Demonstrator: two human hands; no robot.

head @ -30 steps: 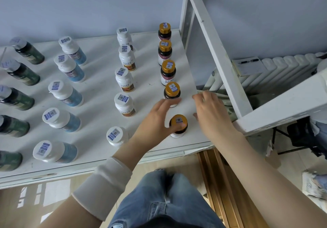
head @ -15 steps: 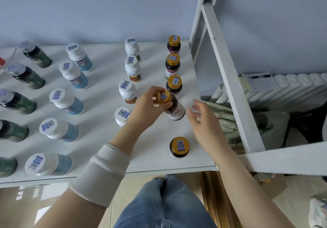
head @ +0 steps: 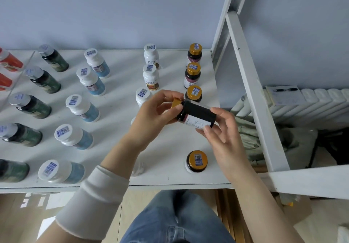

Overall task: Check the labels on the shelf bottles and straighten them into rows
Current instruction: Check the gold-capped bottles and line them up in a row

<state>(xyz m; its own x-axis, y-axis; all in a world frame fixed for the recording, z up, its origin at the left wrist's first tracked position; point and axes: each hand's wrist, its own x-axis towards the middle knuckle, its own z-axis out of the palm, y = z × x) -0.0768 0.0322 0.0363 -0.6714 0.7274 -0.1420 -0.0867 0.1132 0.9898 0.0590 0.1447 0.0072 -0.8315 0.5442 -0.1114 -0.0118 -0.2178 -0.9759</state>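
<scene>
With my left hand (head: 151, 116) gripping the cap end of the dark bottle (head: 196, 113) and my right hand (head: 224, 139) pinching its base, I'd roll it until the label faces me.

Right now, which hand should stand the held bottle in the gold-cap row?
Probably left. The left hand grips the bottle at its cap end, so it can tip it upright; the right hand pinches the base, which must land on the shelf.

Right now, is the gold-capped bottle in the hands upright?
No: the gold-capped bottle lies sideways, cap end gripped by the left hand, base end by the right hand.
</scene>
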